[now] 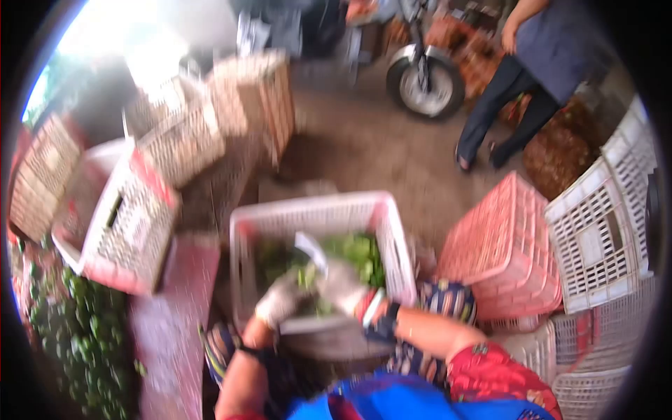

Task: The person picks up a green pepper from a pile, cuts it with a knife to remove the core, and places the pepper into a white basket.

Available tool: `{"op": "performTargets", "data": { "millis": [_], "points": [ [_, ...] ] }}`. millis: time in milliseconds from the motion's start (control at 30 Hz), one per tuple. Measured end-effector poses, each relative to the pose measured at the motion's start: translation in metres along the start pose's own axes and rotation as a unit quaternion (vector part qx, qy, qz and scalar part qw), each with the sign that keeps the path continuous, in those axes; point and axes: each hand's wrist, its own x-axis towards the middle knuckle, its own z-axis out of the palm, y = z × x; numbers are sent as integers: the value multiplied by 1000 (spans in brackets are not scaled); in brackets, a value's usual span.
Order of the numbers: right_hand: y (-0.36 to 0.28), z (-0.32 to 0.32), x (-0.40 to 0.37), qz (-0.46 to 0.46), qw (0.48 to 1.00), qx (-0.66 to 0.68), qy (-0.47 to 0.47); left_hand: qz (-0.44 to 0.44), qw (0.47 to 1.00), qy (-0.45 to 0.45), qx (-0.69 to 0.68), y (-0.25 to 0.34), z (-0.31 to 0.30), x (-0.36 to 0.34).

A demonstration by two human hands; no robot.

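Both my hands wear whitish gloves and reach into a white plastic crate (318,204) with leafy green vegetables (360,255) inside. My left hand (280,299) is closed on a small piece of light green vegetable (306,275) between the two hands. From my right hand (343,285) sticks up a pale, curved blade that looks like a knife (310,250); its handle is hidden in the closed glove. Motion blur hides the finer finger positions.
Reddish stacked crates (490,241) and white crates (595,231) stand on the right. Tilted crates (129,217) are on the left, above a heap of dark green vegetables (80,336). A person (539,70) stands beyond, near a wheel (425,82).
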Motion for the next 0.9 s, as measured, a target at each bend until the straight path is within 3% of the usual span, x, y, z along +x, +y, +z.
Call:
{"op": "performTargets", "data": {
  "millis": [67,100,133,167,233,300,400,433,467,500,567,600,633,700,733,767,833,900],
  "points": [
    [12,5,2,23,997,40,-60,-111,989,-45,-85,-5,6,2],
    [-6,-13,2,56,989,53,-123,-142,989,-30,6,1,7,1],
    [-10,-23,6,35,986,14,-163,-180,983,-17,-44,24,17,-10],
    [24,-5,8,-58,991,41,-116,-157,981,-19,-111,17,20,-11],
    [-26,-36,5,247,935,153,-202,-102,995,4,5,11,22,-10],
    [-23,-33,8,334,897,206,-204,-38,996,30,76,9,19,-12],
    [-24,-32,8,348,886,234,-200,29,974,9,223,8,8,-16],
    [-25,-32,8,354,883,242,-193,123,915,-34,382,-1,-1,-14],
    [-26,-32,8,351,882,247,-194,227,822,-45,521,-2,-7,-14],
    [-28,-35,8,347,877,249,-217,188,826,-59,529,-4,-7,-14],
    [-38,-37,5,238,924,173,-246,110,828,-85,544,-5,-6,-15],
    [-47,-36,4,233,936,105,-241,70,828,-109,545,-7,-7,-12],
    [-19,-20,5,219,929,170,-246,20,863,-84,498,-9,-8,-13],
    [-12,-15,16,211,961,80,-162,-15,943,-71,325,-26,-24,-11],
    [9,-20,23,44,985,-103,-128,-73,957,-45,278,-31,-27,-10],
    [-3,-31,27,91,970,-184,-134,-129,965,-18,228,-19,-26,-10],
    [-13,-36,25,87,984,-67,-140,-177,965,7,193,-12,-23,-11],
    [-29,-31,17,43,969,95,-223,-157,964,16,215,-12,-20,-7]
  ]
}}
